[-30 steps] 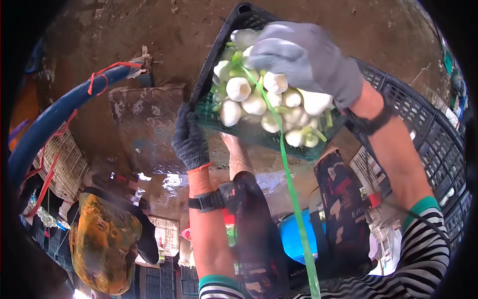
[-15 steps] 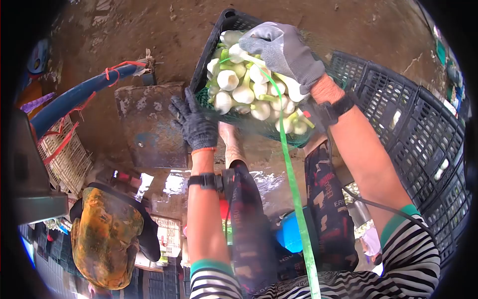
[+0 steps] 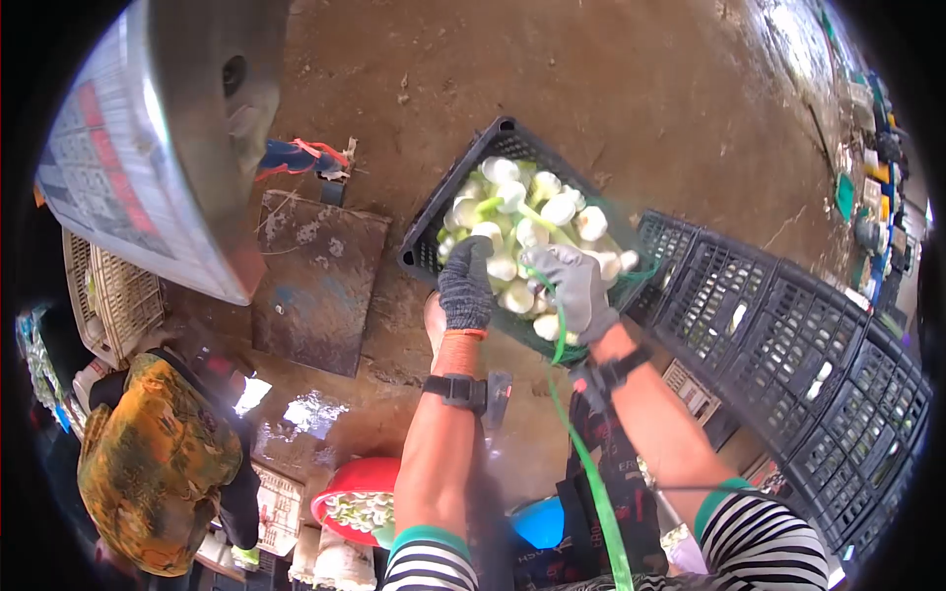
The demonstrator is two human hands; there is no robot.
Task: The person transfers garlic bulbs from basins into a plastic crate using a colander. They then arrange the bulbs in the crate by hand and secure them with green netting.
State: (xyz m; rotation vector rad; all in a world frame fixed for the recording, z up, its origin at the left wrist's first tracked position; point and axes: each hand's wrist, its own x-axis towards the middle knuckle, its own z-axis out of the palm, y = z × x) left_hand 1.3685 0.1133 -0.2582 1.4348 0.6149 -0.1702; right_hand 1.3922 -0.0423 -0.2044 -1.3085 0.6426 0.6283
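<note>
A black plastic crate (image 3: pixel 426 229) lined with green mesh netting (image 3: pixel 645 281) holds many white garlic bulbs (image 3: pixel 559 209) with short green stems. My left hand (image 3: pixel 465 288), in a dark grey knit glove, is over the crate's near left side, fingers curled at the bulbs; what they hold is hidden. In a light grey glove, my right hand (image 3: pixel 579 288) is over the near right bulbs, its fingers closed where a long green plastic strip (image 3: pixel 591 478) meets them. That strip runs down toward my body.
Black crates (image 3: pixel 734 286) line the right side. A rusty metal plate (image 3: pixel 320 281) lies left of the garlic, below a large metal-edged machine (image 3: pixel 187 148). Another person (image 3: pixel 163 468) is at lower left, near a red basin (image 3: pixel 360 497) and a blue container (image 3: pixel 540 522).
My right hand has come down from the crate's far side to its near right. My left hand has moved from beside the crate onto its near edge. The view has shifted.
</note>
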